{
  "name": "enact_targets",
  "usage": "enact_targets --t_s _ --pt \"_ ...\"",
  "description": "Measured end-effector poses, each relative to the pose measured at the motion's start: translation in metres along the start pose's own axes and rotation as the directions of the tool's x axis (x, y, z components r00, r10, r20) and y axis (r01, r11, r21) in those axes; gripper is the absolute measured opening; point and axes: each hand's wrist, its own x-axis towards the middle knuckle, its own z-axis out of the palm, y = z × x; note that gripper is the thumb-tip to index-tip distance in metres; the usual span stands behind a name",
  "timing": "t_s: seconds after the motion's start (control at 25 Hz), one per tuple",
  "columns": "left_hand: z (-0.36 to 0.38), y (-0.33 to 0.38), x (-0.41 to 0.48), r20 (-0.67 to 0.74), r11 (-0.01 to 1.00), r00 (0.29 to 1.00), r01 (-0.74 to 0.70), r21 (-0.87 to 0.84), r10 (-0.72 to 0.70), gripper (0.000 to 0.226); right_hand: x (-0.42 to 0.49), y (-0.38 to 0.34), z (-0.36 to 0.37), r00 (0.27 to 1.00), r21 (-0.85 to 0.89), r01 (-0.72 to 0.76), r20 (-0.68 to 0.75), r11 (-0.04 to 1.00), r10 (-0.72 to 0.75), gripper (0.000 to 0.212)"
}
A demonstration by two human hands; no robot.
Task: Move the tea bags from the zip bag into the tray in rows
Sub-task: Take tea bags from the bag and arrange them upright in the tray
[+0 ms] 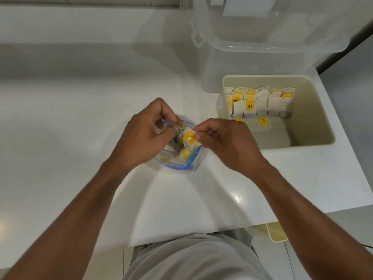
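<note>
Head view. The left hand (145, 136) grips the open mouth of the zip bag (177, 158) on the white counter (70, 118), fingers closed on its rim. The right hand (226, 144) pinches a tea bag (189, 138) with a yellow tag between thumb and forefinger, just above the bag's opening. Right of the hands, the tray (314, 110) holds rows of tea bags (260, 102) standing against its far wall; a clear plastic container (262, 37) stands behind it.

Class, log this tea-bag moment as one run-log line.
left hand: holds zip bag open | right hand: pinches tea bag | tray: rows at far side
</note>
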Motion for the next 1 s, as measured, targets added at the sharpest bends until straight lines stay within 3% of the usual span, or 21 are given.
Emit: enact_targets --t_s 0.08,0.16,0.32,0.44,0.52,0.6,0.68,0.72,0.8,0.84,0.96,1.0 --pt "-0.004 0.007 0.005 0.153 1.0 0.988 -0.006 -0.004 0.007 0.028 0.004 -0.005 -0.005 1.0 -0.001 0.018 0.017 1.0 -0.018 0.008" --pt "-0.002 0.013 0.007 0.203 1.0 0.979 0.029 -0.005 -0.028 0.028 0.007 -0.009 -0.007 1.0 0.03 0.007 -0.01 1.0 -0.007 0.007" --pt "0.003 0.012 0.007 0.008 0.995 0.998 0.067 0.073 -0.067 0.005 0.01 -0.01 -0.011 0.997 0.041 -0.053 -0.055 0.998 0.055 0.018" --pt "-0.002 0.008 0.006 -0.153 0.982 0.982 0.132 0.137 -0.111 0.002 0.009 -0.008 -0.018 0.987 -0.043 -0.146 -0.077 0.988 0.142 0.026" --pt "-0.004 0.005 0.007 -0.184 0.971 0.967 0.2 0.13 -0.174 0.003 0.002 -0.012 -0.023 0.986 0.235 -0.166 0.068 0.958 0.154 0.015" --pt "-0.004 0.005 0.008 -0.184 0.963 0.953 0.259 0.074 -0.242 0.004 -0.005 -0.024 -0.03 0.961 0.587 -0.201 0.275 0.784 0.04 0.019" --pt "-0.006 0.008 0.01 -0.135 0.947 0.941 0.297 -0.123 -0.312 0.004 -0.003 -0.027 -0.03 0.95 0.72 -0.201 0.308 0.664 -0.045 0.026" --pt "-0.006 0.012 0.01 -0.083 0.92 0.936 0.315 -0.232 -0.342 0.004 0.003 -0.023 -0.027 0.961 0.67 -0.179 0.275 0.72 -0.017 0.028" --pt "-0.005 0.02 0.009 -0.01 0.881 0.926 0.355 -0.313 -0.376 0.006 0.01 -0.019 -0.021 0.982 0.401 -0.138 0.174 0.906 0.072 0.024" --pt "-0.005 0.022 0.01 -0.02 0.887 0.927 0.352 -0.3 -0.375 0.006 0.011 -0.016 -0.02 0.983 0.375 -0.138 0.167 0.917 0.08 0.021" --pt "-0.006 0.023 0.009 -0.045 0.895 0.927 0.345 -0.283 -0.372 0.005 0.009 -0.02 -0.023 0.975 0.566 -0.136 0.223 0.813 0.008 0.012" --pt "-0.005 0.024 0.009 -0.002 0.884 0.926 0.359 -0.298 -0.377 0.006 0.01 -0.019 -0.024 0.979 0.518 -0.115 0.201 0.848 0.009 0.011"
